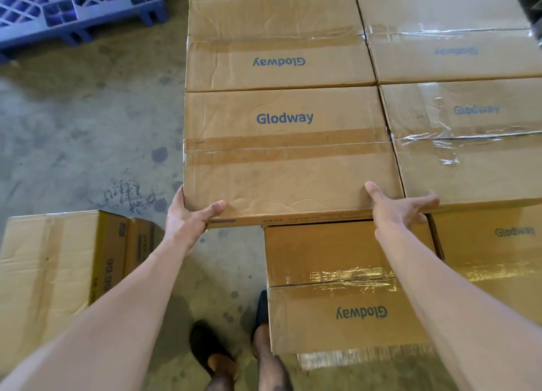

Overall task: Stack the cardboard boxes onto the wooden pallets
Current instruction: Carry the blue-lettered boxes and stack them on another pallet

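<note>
We hold the top Glodway box [287, 156] by its near edge. Left hand [187, 217] pinches the left corner, thumb on top. Right hand [396, 208] clamps the right corner, fingers splayed. It sits flush with the far box [275, 38] and right box [469, 156], probably being squared, and overhangs the lower box [346, 288]. Open floor [88, 126] on the left, no wooden pallet visible.

- The boxes [290, 156] are brown cardboard, dull and wrinkly.
- Shiny clear tape [457, 135] crosses some box tops.
- The blue pallet [67, 9] looks like smooth plastic.
- The floor [82, 132] is rough, spotty concrete.
</note>
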